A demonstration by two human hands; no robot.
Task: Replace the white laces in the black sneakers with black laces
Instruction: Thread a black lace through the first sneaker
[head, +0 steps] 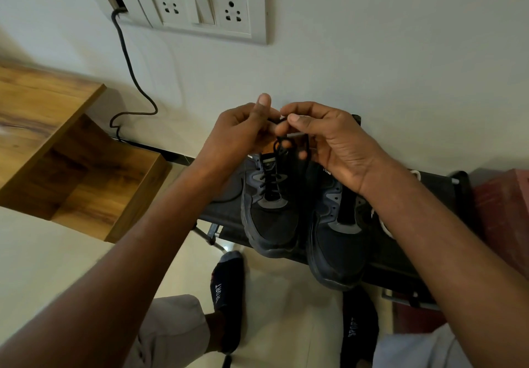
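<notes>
Two black sneakers stand side by side on a black rack [423, 270]. The left sneaker [269, 224] has a black lace [272, 178] threaded up its eyelets. The right sneaker [337, 247] shows open eyelets with no lace visible. Above the left sneaker's collar, my left hand [243, 133] and my right hand [329, 141] both pinch the black lace ends, fingers curled, forming a loop between them. A white lace [383, 224] lies on the rack beside the right sneaker, partly hidden by my right forearm.
A wooden shelf unit [71, 150] stands at the left. A socket panel [200, 7] with a black cable [128, 61] is on the wall. A red box [503, 213] sits right of the rack. My socked feet [229, 290] stand on the pale floor below.
</notes>
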